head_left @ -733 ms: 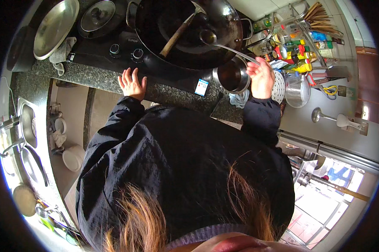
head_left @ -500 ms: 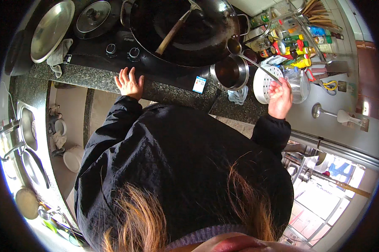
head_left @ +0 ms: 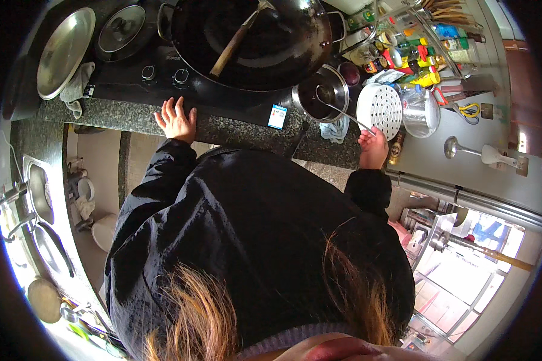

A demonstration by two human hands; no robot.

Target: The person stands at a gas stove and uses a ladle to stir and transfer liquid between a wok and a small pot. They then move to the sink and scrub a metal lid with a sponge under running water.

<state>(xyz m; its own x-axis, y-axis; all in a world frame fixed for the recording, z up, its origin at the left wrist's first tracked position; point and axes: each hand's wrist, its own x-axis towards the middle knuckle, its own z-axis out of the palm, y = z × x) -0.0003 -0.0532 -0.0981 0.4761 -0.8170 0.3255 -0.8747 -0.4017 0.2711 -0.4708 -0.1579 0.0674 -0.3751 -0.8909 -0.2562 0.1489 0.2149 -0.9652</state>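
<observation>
My right hand (head_left: 373,148) grips the end of a long metal ladle (head_left: 348,114), beside a white perforated round piece (head_left: 386,111). The ladle's bowl is down inside a steel pot (head_left: 341,78) that holds dark liquid. How deep the bowl sits is hard to make out. With fingers spread, my left hand (head_left: 179,122) rests on the speckled stone counter edge (head_left: 220,129), in front of the stove knobs, and holds nothing. Behind the pot sits a large black wok (head_left: 286,69), with a wooden-handled spatula (head_left: 230,53) lying in it.
Bottles and jars (head_left: 424,63) crowd a rack at the back right. A clear container (head_left: 424,117) stands right of the perforated piece, and a light blue cloth (head_left: 334,129) lies before the pot. A glass lid (head_left: 119,30) and an oval metal tray (head_left: 66,54) are at left.
My right hand has come lower and to the left, bringing the ladle's bowl from above the wok-side rim into the pot. My left hand stays on the counter edge.
</observation>
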